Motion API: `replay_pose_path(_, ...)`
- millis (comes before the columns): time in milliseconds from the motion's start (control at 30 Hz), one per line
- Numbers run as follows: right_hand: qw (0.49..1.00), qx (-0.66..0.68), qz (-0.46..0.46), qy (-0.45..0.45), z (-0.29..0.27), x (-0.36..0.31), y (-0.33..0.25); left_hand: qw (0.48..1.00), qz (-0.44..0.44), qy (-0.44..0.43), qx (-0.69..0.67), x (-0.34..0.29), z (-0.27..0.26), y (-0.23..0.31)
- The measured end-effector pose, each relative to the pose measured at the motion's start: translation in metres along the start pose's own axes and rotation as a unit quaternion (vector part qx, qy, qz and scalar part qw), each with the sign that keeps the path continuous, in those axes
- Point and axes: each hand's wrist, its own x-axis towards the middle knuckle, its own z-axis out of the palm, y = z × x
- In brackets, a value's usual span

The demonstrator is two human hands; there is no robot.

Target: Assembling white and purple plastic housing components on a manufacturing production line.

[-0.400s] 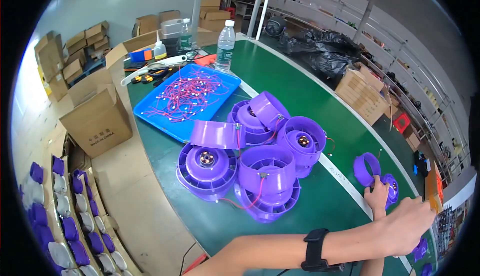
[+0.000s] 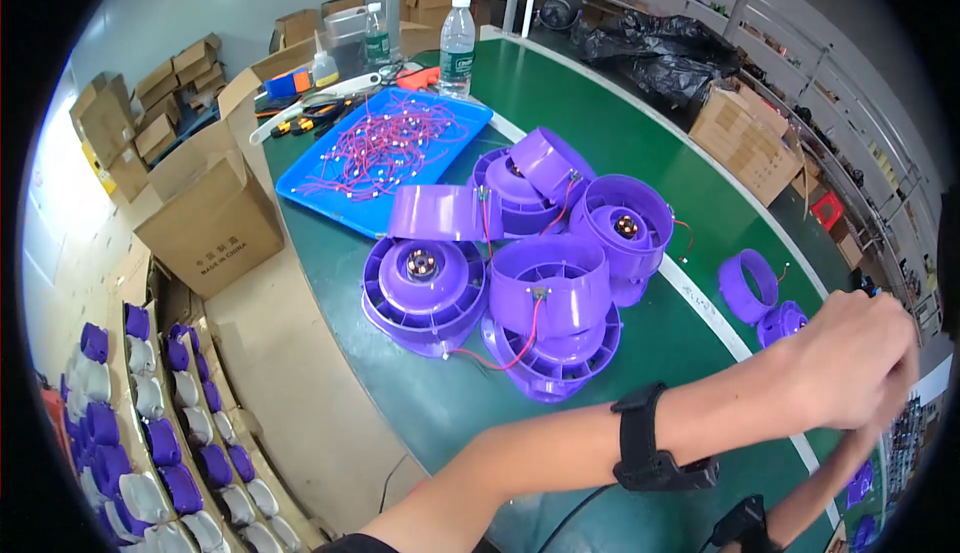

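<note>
My left hand (image 2: 850, 358) is closed in a fist at the right side, over the table's right edge. Whatever its curled fingers hold is hidden from this view. My right hand (image 2: 898, 388) is right behind it, mostly covered, so its fingers do not show. Just left of the hands, a loose purple ring (image 2: 743, 291) with a thin wire stands on the green table. A purple fan housing (image 2: 781, 325) sits beside it, partly hidden by my left hand. Several more purple fan housings (image 2: 425, 293) cluster mid-table, with purple rings resting on them and red wires hanging off.
A blue tray (image 2: 300, 193) of tangled red wires lies at the far left, near a water bottle (image 2: 457, 53) and hand tools (image 2: 310, 118). Cardboard boxes (image 2: 208, 215) stand left of the table (image 2: 400, 423). Rows of purple and white parts (image 2: 165, 443) fill the lower left.
My right hand has left the purple ring and moved up and right to behind my left hand. My left hand has risen. The whole view has tipped downward slightly.
</note>
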Motion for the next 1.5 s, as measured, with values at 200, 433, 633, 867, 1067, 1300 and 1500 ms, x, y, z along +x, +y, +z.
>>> replay_pose_path(200,0.994,-0.030,0.105,0.026,-0.006,-0.043,-0.064,0.993,0.026,-0.095,0.065,0.002,-0.034,0.048)
replay_pose_path(433,0.961,-0.122,0.226,0.104,0.003,-0.120,-0.154,0.954,-0.259,0.118,0.097,-0.177,-0.039,-0.012)
replay_pose_path(633,0.969,-0.096,0.186,0.132,0.014,-0.136,-0.127,0.825,-0.315,0.101,0.458,-0.239,-0.054,0.011)
replay_pose_path(867,0.983,-0.034,0.102,0.149,0.028,-0.119,-0.068,0.793,-0.302,0.112,0.516,-0.272,-0.114,0.022)
replay_pose_path(1067,0.983,-0.086,0.094,0.135,0.005,-0.106,-0.078,0.927,-0.330,0.153,0.092,-0.149,-0.029,-0.001)
replay_pose_path(1300,0.992,-0.085,-0.044,0.084,-0.008,-0.029,-0.036,0.998,0.019,-0.031,0.060,0.012,-0.046,0.018)
replay_pose_path(1500,0.991,-0.091,-0.082,0.049,-0.020,0.008,-0.030,0.999,0.027,-0.015,0.037,0.012,-0.042,0.017)
